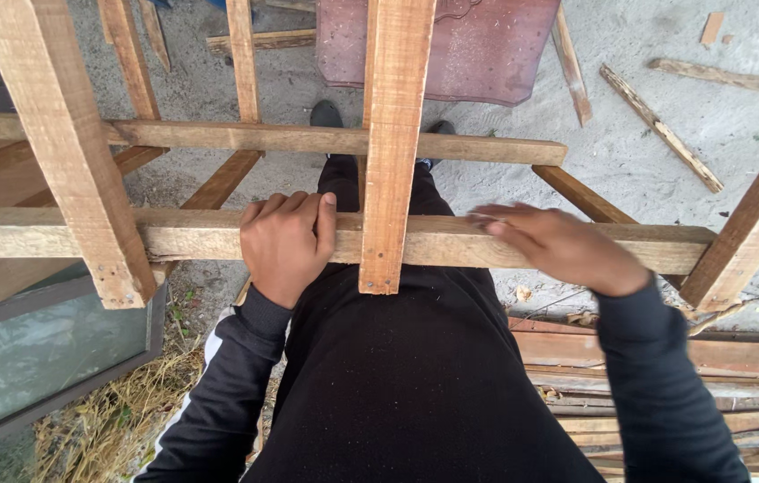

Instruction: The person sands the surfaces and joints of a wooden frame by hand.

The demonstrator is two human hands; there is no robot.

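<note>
A rough wooden frame of nailed boards stands in front of me. Its near crossbar (39, 234) runs left to right at waist height. My left hand (284, 243) is wrapped around that crossbar, just left of an upright slat (392, 152) fixed across it. My right hand (558, 245) lies flat on top of the crossbar to the right of the slat, fingers stretched out and blurred; it holds nothing. A second crossbar (308, 139) runs behind the first.
A thick slanted board (71, 152) crosses the frame at left. A dark red panel (478, 45) lies on the concrete ahead. Loose sticks (661, 127) are scattered at right. Stacked planks (755, 358) lie at lower right, a glass pane (39, 358) and dry grass at lower left.
</note>
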